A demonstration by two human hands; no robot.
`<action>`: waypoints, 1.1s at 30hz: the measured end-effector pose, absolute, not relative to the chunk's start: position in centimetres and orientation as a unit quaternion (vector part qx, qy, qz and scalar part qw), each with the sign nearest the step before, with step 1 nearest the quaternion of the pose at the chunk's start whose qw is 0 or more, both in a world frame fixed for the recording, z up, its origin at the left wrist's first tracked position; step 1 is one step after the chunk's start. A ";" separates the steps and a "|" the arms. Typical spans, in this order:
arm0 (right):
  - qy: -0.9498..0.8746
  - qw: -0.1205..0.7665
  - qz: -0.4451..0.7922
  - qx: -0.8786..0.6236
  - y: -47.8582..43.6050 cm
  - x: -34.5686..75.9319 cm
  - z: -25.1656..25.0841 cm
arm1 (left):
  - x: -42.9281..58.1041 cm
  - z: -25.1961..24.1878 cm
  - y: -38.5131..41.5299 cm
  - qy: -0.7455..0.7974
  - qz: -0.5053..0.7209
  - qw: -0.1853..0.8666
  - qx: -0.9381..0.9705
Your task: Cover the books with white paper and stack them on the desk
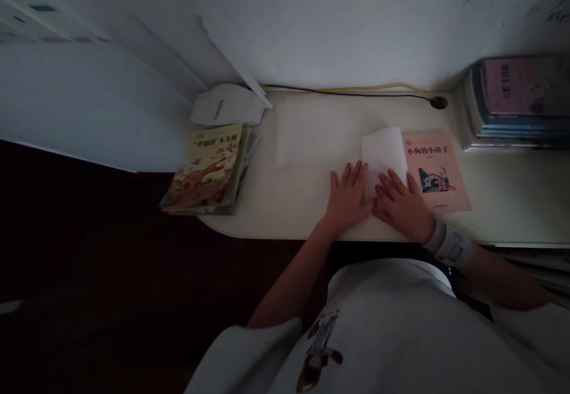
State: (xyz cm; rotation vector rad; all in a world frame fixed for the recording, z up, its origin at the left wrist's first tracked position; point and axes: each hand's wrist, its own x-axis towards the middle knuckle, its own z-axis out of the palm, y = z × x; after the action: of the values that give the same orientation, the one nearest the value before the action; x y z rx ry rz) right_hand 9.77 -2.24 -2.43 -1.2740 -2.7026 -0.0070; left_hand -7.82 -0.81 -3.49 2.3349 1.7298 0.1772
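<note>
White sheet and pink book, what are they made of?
The white sheet looks like thin, matte paper: it lies flat with sharp, thin edges, though the dim light hides any grain. The pink book seems to have a printed paper or thin card cover with a matte finish; its slim shape suggests a paperback.

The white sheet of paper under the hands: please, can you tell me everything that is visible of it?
The white sheet of paper looks thin, plain and roughly rectangular, with no print visible. It lies flat on the pale desk, slightly angled. The left hand and right hand rest on its near part with open fingers, hiding its lower end. Its right edge meets the pink book, but I cannot tell whether it overlaps. Any folds are hard to see in the dim light.
</note>
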 end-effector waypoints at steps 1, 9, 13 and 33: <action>-0.903 0.073 0.001 -0.424 -2.2 9.8 -2.4 | -7.9 -3.5 -0.8 0.589 0.067 0.120 0.797; -0.911 0.080 0.010 -0.404 -1.7 11.1 -2.3 | -8.1 -3.4 -1.1 0.578 0.105 0.140 0.797; -0.968 0.044 0.043 -0.242 0.0 12.6 -1.0 | -8.0 -3.1 -1.1 0.570 0.104 0.146 0.802; -0.996 -0.015 0.036 -0.077 2.6 13.0 -1.1 | -10.5 -3.2 -1.9 0.517 0.059 0.121 0.845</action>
State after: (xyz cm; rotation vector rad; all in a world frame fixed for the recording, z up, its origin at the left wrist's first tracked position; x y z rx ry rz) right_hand 12.96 2.61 -1.15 -0.2437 -3.1597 0.1128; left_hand -10.46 -1.92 -3.24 2.4681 1.5109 0.1710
